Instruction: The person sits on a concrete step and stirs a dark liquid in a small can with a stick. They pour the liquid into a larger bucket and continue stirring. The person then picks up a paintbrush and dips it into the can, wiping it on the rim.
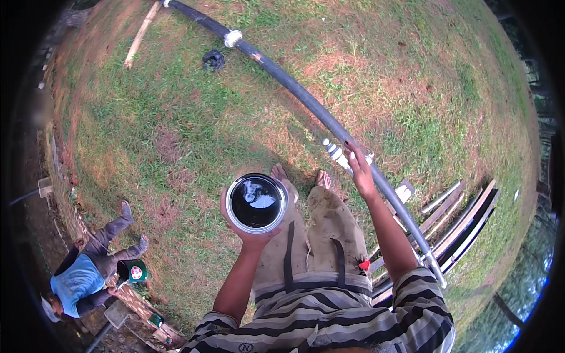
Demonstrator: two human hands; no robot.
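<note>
My left hand (247, 234) holds up an open round tin (256, 202) of glossy black liquid at waist height, over my khaki trousers. My right hand (360, 167) is raised beside a long grey pipe (315, 106), its fingers apart and darkened at the tips; whether it touches the pipe I cannot tell. Just left of those fingers is a white pipe fitting (334, 153) at the pipe's side. A white collar (233, 38) rings the pipe farther up.
Grass surrounds my bare feet. At right lie several long boards (474, 220); a short pole (141, 35) and dark bundle (213, 59) are at upper left. At lower left another person (82, 282) in blue sits by a wooden edge with a green bucket (132, 270).
</note>
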